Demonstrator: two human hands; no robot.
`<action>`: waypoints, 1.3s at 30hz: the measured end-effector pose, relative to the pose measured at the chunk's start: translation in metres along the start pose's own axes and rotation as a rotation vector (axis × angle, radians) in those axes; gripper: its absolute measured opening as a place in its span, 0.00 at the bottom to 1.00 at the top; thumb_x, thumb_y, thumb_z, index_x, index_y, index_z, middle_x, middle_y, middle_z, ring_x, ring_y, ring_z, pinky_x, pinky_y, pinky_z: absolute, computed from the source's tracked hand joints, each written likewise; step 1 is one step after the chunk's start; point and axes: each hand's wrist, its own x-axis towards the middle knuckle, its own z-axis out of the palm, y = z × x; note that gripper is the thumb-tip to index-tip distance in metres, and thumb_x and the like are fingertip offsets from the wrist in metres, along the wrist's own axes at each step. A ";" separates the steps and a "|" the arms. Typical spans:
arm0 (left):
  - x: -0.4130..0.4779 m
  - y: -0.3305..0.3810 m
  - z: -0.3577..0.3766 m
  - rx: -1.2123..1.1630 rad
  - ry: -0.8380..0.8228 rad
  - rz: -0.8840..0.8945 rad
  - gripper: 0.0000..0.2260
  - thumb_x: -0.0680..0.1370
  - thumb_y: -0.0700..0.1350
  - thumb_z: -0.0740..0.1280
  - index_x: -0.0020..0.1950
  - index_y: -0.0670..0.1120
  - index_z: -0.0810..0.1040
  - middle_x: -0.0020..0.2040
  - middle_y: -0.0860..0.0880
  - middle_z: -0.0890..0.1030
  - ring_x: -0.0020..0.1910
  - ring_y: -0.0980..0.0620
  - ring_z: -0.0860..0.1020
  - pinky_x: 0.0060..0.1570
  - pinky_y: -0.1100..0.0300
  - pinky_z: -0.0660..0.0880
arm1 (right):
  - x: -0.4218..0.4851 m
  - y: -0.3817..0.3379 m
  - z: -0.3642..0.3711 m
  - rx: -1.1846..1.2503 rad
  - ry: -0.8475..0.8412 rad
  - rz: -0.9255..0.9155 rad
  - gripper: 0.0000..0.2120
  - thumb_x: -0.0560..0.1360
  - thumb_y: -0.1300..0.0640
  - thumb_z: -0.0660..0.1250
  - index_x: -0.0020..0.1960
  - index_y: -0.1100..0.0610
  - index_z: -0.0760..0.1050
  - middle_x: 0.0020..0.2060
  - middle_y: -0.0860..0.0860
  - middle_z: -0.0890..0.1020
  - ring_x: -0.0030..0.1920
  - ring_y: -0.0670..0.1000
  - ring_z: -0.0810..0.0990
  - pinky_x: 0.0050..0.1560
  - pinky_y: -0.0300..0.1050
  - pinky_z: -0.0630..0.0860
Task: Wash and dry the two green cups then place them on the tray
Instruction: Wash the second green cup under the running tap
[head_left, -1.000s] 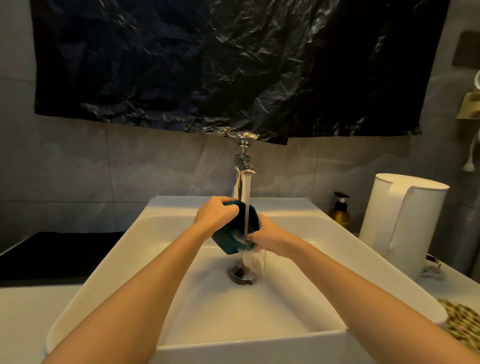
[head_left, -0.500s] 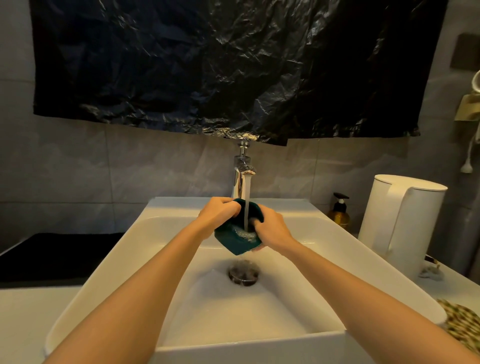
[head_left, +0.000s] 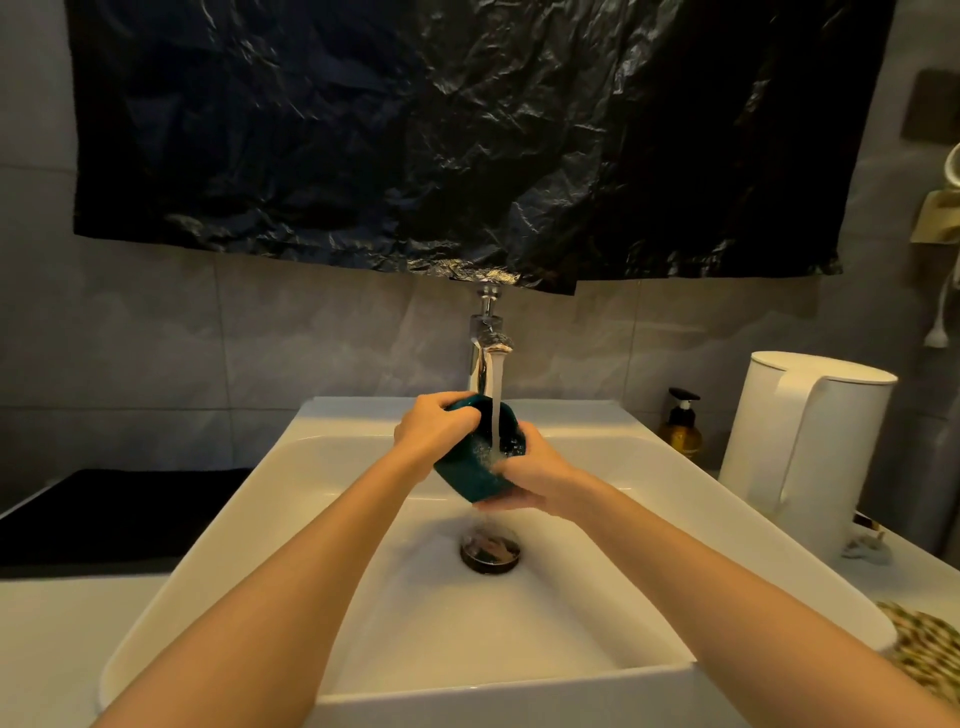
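Note:
A dark green cup (head_left: 467, 475) hangs tilted over the white sink (head_left: 332, 447), its mouth turned up toward the tap (head_left: 485, 345). Running water falls into the cup and spills out below it. My left hand (head_left: 434, 428) grips the cup's far rim from the left, fingers curled over the edge. My right hand (head_left: 524, 475) holds the cup from the right and underneath, with the thumb at its rim. Only one green cup is in view.
A drain (head_left: 489, 552) sits in the sink under the cup. On the counter to the right stand a white kettle (head_left: 802, 447) and an amber pump bottle (head_left: 681, 428), with a woven mat (head_left: 930, 654) at the lower right. A black surface (head_left: 114, 512) lies left.
The cup has been turned in my hands under the stream, its mouth now more upward. My right hand has shifted lower, beneath the cup.

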 end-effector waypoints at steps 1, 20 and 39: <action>0.000 0.000 -0.001 0.023 0.005 0.003 0.15 0.73 0.45 0.64 0.59 0.56 0.79 0.52 0.51 0.80 0.51 0.49 0.75 0.47 0.58 0.75 | 0.000 0.000 0.001 -0.061 0.052 -0.024 0.22 0.76 0.68 0.65 0.63 0.50 0.64 0.60 0.55 0.74 0.50 0.62 0.81 0.43 0.60 0.82; 0.001 0.002 -0.004 0.237 -0.082 0.021 0.13 0.73 0.42 0.63 0.55 0.54 0.80 0.46 0.50 0.78 0.48 0.49 0.74 0.45 0.60 0.72 | -0.007 -0.001 -0.007 -0.431 -0.041 -0.161 0.10 0.78 0.65 0.63 0.56 0.54 0.71 0.48 0.51 0.79 0.49 0.53 0.77 0.39 0.42 0.79; 0.000 0.009 -0.004 -0.069 -0.177 -0.064 0.13 0.74 0.42 0.64 0.57 0.53 0.75 0.50 0.48 0.76 0.46 0.52 0.74 0.39 0.63 0.72 | 0.003 -0.001 -0.006 -0.022 -0.014 -0.026 0.14 0.80 0.67 0.56 0.65 0.59 0.69 0.58 0.60 0.77 0.47 0.62 0.82 0.32 0.55 0.82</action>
